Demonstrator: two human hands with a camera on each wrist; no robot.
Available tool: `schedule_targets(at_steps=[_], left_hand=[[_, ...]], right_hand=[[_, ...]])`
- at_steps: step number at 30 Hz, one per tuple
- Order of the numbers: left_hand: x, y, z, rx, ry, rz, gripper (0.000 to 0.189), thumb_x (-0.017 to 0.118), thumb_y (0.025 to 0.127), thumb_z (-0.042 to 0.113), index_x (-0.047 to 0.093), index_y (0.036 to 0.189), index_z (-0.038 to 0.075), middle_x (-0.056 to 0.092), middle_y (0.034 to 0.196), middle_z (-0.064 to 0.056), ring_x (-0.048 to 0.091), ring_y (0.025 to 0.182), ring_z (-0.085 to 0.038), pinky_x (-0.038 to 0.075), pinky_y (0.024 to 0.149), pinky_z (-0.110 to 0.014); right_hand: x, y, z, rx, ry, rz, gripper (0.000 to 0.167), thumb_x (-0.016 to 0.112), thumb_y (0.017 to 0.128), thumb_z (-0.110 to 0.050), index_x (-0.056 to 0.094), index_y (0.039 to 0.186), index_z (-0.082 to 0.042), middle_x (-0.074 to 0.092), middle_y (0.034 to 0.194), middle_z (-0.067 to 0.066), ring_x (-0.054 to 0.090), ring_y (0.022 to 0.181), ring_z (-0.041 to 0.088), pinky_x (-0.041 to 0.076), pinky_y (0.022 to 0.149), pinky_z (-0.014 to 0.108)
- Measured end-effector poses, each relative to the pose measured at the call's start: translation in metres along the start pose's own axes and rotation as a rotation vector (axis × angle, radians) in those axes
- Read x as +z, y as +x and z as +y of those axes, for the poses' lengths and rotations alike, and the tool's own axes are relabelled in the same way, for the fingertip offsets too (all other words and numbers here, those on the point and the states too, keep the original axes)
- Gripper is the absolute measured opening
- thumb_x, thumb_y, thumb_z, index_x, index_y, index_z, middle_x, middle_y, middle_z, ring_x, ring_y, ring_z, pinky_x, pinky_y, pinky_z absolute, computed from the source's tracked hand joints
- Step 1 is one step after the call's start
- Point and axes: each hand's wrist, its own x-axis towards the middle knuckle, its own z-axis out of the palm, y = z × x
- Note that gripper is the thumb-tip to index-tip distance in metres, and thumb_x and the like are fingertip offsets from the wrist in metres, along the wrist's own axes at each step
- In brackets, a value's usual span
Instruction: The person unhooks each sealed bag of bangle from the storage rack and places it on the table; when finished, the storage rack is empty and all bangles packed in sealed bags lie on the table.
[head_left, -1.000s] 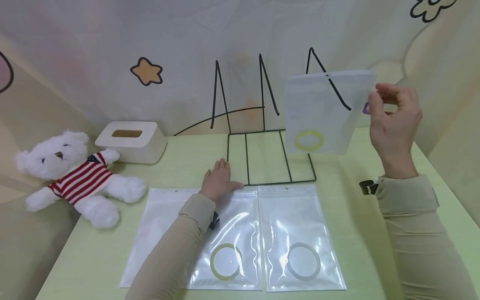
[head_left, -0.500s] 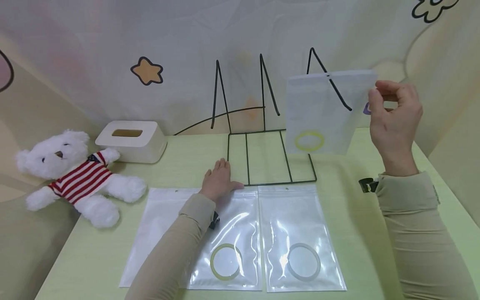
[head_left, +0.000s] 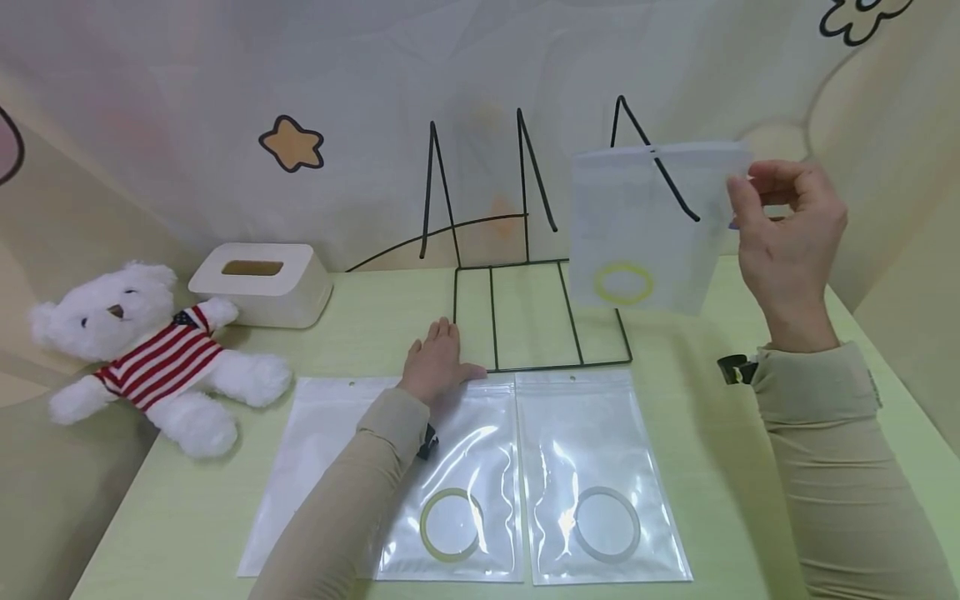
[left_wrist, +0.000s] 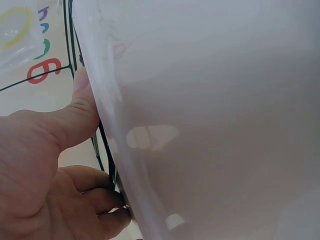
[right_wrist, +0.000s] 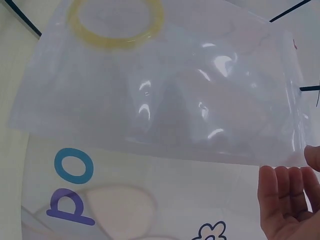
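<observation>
A black wire rack [head_left: 542,367] with upright hooks stands behind the bags. From its right hook hangs a clear zip bag [head_left: 637,225] containing a yellow ring [head_left: 624,283]. My right hand [head_left: 795,225] pinches the upper right corner of this bag; in the right wrist view the thumb [right_wrist: 313,156] and fingers [right_wrist: 282,190] meet at that corner. My left hand [head_left: 435,362] lies with fingers extended at the rack base's front left corner. In the left wrist view, its fingers [left_wrist: 95,195] are at the dark wire, partly behind a large glossy bag [left_wrist: 200,125].
Several zip bags lie in front of the rack; the middle bag [head_left: 487,450] shows a yellow ring, the right bag [head_left: 592,442] a whitish ring. A white teddy bear [head_left: 180,358] and white tissue box [head_left: 292,292] are at left. A patterned curtain [head_left: 375,67] hangs behind.
My right thumb has shifted slightly left onto the hanging bag's edge, and the bag's lower part has swung slightly right. My left hand stays in place.
</observation>
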Motion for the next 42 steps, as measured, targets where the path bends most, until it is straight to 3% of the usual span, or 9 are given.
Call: schedule_targets(at_steps=[10, 19, 32, 42], left_hand=[[0.001, 0.001, -0.001, -0.001, 0.002, -0.001, 0.099, 0.066, 0.087, 0.052, 0.016, 0.153, -0.002, 0.006, 0.160, -0.017, 0.004, 0.148, -0.029, 0.010, 0.116, -0.052], [0.000, -0.001, 0.000, 0.005, 0.000, 0.002, 0.098, 0.065, 0.088, 0.052, 0.016, 0.153, -0.002, 0.006, 0.160, -0.017, 0.005, 0.148, -0.030, 0.011, 0.116, -0.052], [-0.002, -0.003, 0.000, 0.001, 0.002, -0.002, 0.099, 0.065, 0.088, 0.052, 0.015, 0.153, -0.002, 0.005, 0.160, -0.017, 0.004, 0.148, -0.030, 0.011, 0.116, -0.052], [0.001, -0.001, -0.002, 0.011, -0.007, 0.009, 0.099, 0.065, 0.087, 0.053, 0.015, 0.153, -0.002, 0.004, 0.160, -0.016, 0.003, 0.148, -0.029, 0.010, 0.116, -0.051]], right_hand=[[0.001, 0.000, -0.001, -0.018, 0.001, 0.038, 0.018, 0.073, 0.087, -0.020, 0.071, 0.097, -0.005, 0.057, 0.087, -0.014, 0.054, 0.080, 0.003, 0.040, 0.067, 0.018], [-0.001, -0.002, -0.008, -0.024, 0.028, 0.023, 0.012, 0.072, 0.088, -0.018, 0.071, 0.095, -0.009, 0.058, 0.087, -0.013, 0.055, 0.079, 0.004, 0.040, 0.066, 0.019], [-0.002, 0.004, 0.010, -0.049, 0.010, 0.011, 0.019, 0.073, 0.087, -0.024, 0.073, 0.098, -0.009, 0.062, 0.090, -0.011, 0.057, 0.080, 0.006, 0.041, 0.063, 0.020], [-0.003, -0.006, -0.010, -0.085, 0.043, -0.011, 0.008, 0.070, 0.089, -0.014, 0.071, 0.094, -0.007, 0.058, 0.084, -0.011, 0.054, 0.068, 0.004, 0.043, 0.058, 0.016]])
